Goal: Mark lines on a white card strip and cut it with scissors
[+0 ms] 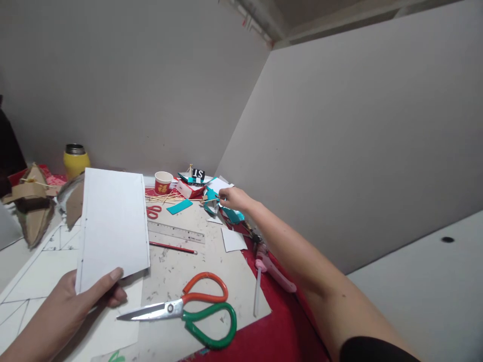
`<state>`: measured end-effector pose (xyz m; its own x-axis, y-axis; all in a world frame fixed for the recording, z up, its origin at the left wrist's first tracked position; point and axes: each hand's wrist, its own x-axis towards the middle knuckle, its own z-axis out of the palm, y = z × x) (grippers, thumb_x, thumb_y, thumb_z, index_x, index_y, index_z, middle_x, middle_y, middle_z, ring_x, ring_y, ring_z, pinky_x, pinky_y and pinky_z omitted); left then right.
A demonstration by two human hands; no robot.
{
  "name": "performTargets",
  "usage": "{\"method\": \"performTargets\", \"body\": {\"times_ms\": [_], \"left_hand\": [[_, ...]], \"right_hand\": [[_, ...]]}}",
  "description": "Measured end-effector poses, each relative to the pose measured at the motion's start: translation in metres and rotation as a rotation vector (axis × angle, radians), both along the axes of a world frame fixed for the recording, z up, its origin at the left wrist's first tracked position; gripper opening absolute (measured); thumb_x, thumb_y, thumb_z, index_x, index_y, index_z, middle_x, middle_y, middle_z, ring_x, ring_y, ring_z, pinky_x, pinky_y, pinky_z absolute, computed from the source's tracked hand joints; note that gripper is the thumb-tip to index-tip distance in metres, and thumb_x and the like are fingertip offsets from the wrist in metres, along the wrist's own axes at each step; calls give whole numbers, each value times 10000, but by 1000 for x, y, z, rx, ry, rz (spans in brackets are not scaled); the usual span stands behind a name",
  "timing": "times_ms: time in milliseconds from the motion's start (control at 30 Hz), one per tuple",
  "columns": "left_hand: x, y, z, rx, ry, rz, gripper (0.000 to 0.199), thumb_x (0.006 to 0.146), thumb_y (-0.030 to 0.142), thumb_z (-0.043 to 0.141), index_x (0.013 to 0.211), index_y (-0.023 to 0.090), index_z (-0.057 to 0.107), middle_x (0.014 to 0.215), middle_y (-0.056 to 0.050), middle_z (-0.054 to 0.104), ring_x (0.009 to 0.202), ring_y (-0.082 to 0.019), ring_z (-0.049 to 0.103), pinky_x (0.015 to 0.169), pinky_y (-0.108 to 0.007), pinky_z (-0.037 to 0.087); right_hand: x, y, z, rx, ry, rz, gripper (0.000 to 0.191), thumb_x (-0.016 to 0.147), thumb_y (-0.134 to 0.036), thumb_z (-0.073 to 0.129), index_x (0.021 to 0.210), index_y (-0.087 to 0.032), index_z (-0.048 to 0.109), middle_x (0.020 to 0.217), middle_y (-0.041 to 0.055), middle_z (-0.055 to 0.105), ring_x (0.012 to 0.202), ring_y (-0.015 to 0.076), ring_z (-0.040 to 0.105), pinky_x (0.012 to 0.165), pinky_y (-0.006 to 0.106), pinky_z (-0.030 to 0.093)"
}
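Observation:
My left hand [96, 296] grips a white foam-board rectangle [115, 221] by its lower edge, thumb across the front, and holds it upright above the table. Small pencil marks run along its left edge. My right hand [234, 198] is stretched to the far corner, fingers pinched together beside teal and white scraps [211, 196]. What those fingers hold, if anything, is too small to make out. Between the hands, scissors [175, 306] with one orange and one green handle lie spread on the table. A clear ruler [177, 231] and a red-black pencil [173, 247] lie beyond them.
A pink glue gun [277, 271] with a glue stick lies under my right forearm. At the back stand a paper cup [163, 182], a yellow bottle [75, 161] and a small model boat [196, 176]. Cardboard boat parts [33, 201] sit left; walls close in behind and right.

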<state>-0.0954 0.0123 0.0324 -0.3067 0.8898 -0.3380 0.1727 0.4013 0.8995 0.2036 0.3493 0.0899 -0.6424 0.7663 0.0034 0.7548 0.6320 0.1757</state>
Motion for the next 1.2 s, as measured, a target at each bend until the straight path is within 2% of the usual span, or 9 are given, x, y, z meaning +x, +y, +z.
{"method": "performTargets", "body": {"times_ms": [233, 433, 633, 833, 1200], "left_hand": [[2, 1, 6, -15, 17, -4, 581, 608, 781, 578, 624, 212, 694, 734, -96, 748, 830, -343, 662, 911, -425, 426], [2, 0, 5, -26, 8, 17, 565, 588, 771, 589, 598, 216, 688, 715, -86, 742, 810, -335, 656, 883, -416, 451], [1, -2, 3, 32, 24, -20, 528, 691, 725, 564, 638, 216, 694, 723, -79, 737, 801, -322, 663, 858, -420, 469], [3, -1, 5, 10, 37, -20, 542, 694, 729, 550, 619, 214, 704, 736, -92, 750, 797, -327, 674, 870, -421, 479], [-1, 1, 0, 17, 20, -56, 537, 727, 721, 542, 658, 212, 699, 749, -89, 737, 807, -316, 661, 854, -416, 477]], "right_hand": [[-3, 1, 0, -15, 36, 11, 261, 953, -317, 574, 1164, -165, 600, 1160, 82, 623, 962, 204, 635, 821, 402, 548], [-8, 1, 1, -44, 70, 18, 263, 953, -318, 574, 1166, -165, 599, 1154, 81, 625, 954, 203, 637, 818, 400, 549], [-9, 9, 0, -107, 89, 23, 258, 950, -317, 580, 1153, -160, 605, 1145, 79, 629, 945, 201, 640, 808, 394, 551], [-12, 16, -1, -151, 110, 8, 275, 943, -318, 590, 1162, -153, 603, 1156, 78, 626, 956, 211, 639, 804, 396, 553], [-20, 25, -8, -111, 186, -6, 297, 944, -319, 588, 1193, -155, 584, 1177, 85, 613, 980, 219, 633, 824, 416, 548]]}}
